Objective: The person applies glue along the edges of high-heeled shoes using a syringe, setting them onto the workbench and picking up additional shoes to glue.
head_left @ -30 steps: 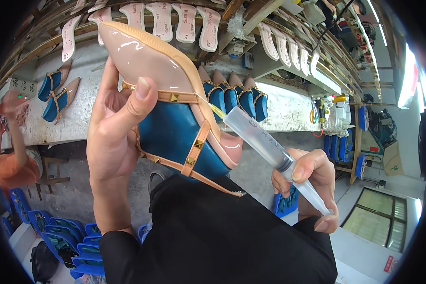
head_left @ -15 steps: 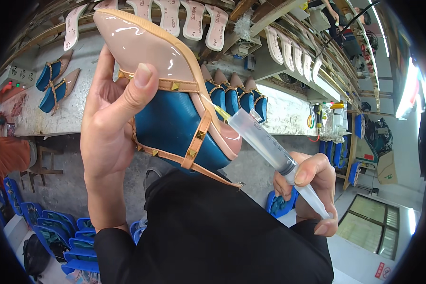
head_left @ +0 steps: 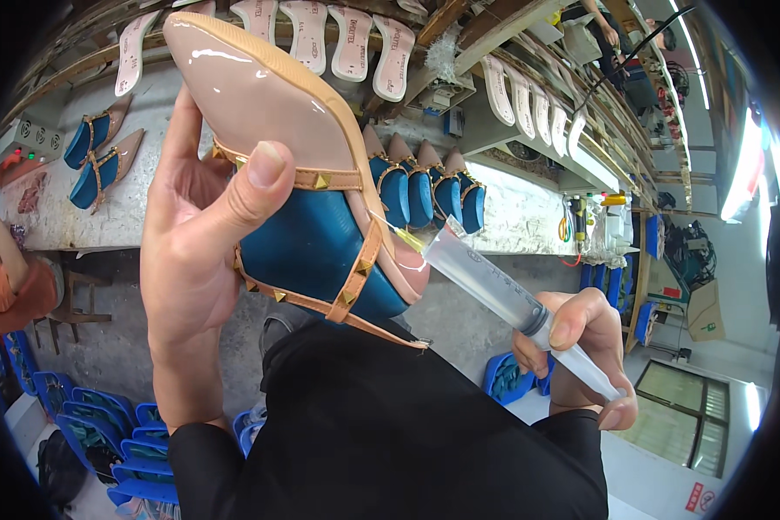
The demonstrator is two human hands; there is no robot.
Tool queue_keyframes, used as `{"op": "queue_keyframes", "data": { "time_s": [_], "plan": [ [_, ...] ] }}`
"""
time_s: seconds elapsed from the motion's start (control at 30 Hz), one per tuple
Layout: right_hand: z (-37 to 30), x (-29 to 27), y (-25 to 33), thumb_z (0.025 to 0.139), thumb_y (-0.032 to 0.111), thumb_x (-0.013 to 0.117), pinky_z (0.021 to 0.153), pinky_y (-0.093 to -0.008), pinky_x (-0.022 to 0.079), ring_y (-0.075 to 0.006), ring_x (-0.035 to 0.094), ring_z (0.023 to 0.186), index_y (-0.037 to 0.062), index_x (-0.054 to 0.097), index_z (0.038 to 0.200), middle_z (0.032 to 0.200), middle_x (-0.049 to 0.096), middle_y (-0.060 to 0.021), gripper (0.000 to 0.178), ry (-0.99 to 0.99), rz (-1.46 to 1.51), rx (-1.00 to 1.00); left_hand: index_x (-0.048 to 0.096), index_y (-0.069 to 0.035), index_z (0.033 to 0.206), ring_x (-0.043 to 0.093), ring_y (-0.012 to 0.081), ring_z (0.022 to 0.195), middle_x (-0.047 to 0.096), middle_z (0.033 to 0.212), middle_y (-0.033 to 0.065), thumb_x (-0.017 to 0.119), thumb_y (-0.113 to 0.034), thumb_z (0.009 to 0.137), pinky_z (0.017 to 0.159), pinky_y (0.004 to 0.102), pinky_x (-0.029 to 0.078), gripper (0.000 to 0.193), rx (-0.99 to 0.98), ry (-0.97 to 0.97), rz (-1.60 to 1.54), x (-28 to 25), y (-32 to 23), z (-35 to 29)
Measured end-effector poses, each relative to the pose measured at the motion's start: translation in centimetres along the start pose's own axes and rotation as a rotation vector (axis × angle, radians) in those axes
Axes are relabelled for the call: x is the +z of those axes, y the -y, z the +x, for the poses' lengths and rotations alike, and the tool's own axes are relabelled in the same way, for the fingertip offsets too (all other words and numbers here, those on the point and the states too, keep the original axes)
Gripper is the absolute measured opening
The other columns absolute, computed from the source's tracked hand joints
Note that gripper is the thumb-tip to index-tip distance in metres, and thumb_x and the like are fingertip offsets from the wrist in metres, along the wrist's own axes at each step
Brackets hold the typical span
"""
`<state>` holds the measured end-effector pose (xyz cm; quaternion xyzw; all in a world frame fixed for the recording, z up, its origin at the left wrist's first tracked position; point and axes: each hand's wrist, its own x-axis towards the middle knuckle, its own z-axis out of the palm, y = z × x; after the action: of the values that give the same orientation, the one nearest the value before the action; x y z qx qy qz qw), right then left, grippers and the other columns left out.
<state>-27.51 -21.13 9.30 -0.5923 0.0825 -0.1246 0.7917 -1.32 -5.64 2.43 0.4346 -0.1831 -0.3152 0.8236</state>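
Observation:
My left hand [head_left: 208,199] grips a beige pointed-toe shoe [head_left: 260,95] with tan studded straps, mounted on a shiny blue shoe last [head_left: 308,234]. The thumb presses near the studded trim, and the toe points up and left. In my right hand [head_left: 585,351] is a clear plastic syringe [head_left: 485,277], held around the lower barrel and plunger. Its yellow-based needle [head_left: 407,238] reaches to the shoe's side, by the sole edge and strap. Whether the tip touches there I cannot tell. The fingers behind the shoe are hidden.
Across the far bench [head_left: 520,204] stand several matching shoes [head_left: 420,195], with more shoes [head_left: 104,173] at the left. Pale insoles [head_left: 351,43] hang above. Blue bins [head_left: 95,416] line the lower left. Another person's arm [head_left: 4,251] shows at the left edge.
The shoe has shifted slightly left. My right hand has moved a little right and the syringe has tilted flatter. At the left, the other person's arm has come into view.

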Motion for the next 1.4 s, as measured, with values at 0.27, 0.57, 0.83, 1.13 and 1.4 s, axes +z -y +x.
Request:
{"op": "queue_keyframes", "data": {
  "time_s": [0.27, 0.57, 0.83, 1.13, 1.4],
  "plan": [
    [-0.2, -0.5, 1.4, 0.065, 0.049, 0.081, 0.057, -0.0274, 0.039, -0.0157, 0.055, 0.069, -0.0086, 0.057, 0.116, 0.088, 0.06, -0.0159, 0.08, 0.044, -0.042, 0.012, 0.028, 0.005, 0.157, 0.052, 0.0202, 0.132, 0.055, 0.141, 0.0138, 0.071, -0.017, 0.095, 0.113, 0.0318, 0.037, 0.078, -0.036, 0.128, 0.148, -1.4, -0.8, -0.5],
    [-0.2, -0.4, 1.1, 0.065, 0.049, 0.082, 0.057, -0.0276, 0.04, -0.0153, 0.056, 0.067, -0.0076, 0.058, 0.116, 0.087, 0.06, -0.0157, 0.08, 0.051, -0.048, 0.024, 0.035, 0.003, 0.152, 0.066, 0.0198, 0.11, 0.067, 0.123, 0.015, 0.075, -0.016, 0.093, 0.099, 0.031, 0.049, 0.074, 0.002, 0.004, 0.028, -0.3, -0.5, -0.5],
    [-0.8, -0.1, 0.2, 0.066, 0.047, 0.082, 0.059, -0.0272, 0.038, -0.0139, 0.053, 0.07, -0.0073, 0.055, 0.12, 0.088, 0.058, -0.0136, 0.081, 0.041, 0.023, 0.007, 0.04, 0.001, 0.147, 0.058, 0.0167, 0.121, 0.06, 0.132, 0.0116, 0.065, -0.017, 0.1, 0.106, 0.0313, 0.043, 0.056, -0.058, -0.055, -0.111, -1.5, 0.7, -0.5],
    [-0.6, -0.4, 0.3, 0.066, 0.046, 0.082, 0.061, -0.0287, 0.036, -0.0149, 0.052, 0.073, -0.0079, 0.053, 0.122, 0.089, 0.057, -0.0145, 0.084, 0.071, 0.05, 0.024, 0.04, 0.002, 0.147, 0.058, 0.0168, 0.122, 0.058, 0.133, 0.0111, 0.062, -0.015, 0.102, 0.105, 0.0309, 0.045, 0.053, -0.089, -0.047, -0.141, -1.9, 1.0, -0.3],
    [-0.8, -1.1, 0.3, 0.066, 0.047, 0.082, 0.062, -0.0278, 0.034, -0.014, 0.05, 0.073, -0.0084, 0.051, 0.125, 0.088, 0.055, -0.0133, 0.087, 0.097, 0.137, 0.076, 0.031, 0.001, 0.155, 0.05, 0.0177, 0.136, 0.052, 0.147, 0.0108, 0.056, -0.015, 0.105, 0.113, 0.0333, 0.042, 0.058, -0.114, 0.044, -0.047, -3.6, 0.9, -0.1]
  ]
}}
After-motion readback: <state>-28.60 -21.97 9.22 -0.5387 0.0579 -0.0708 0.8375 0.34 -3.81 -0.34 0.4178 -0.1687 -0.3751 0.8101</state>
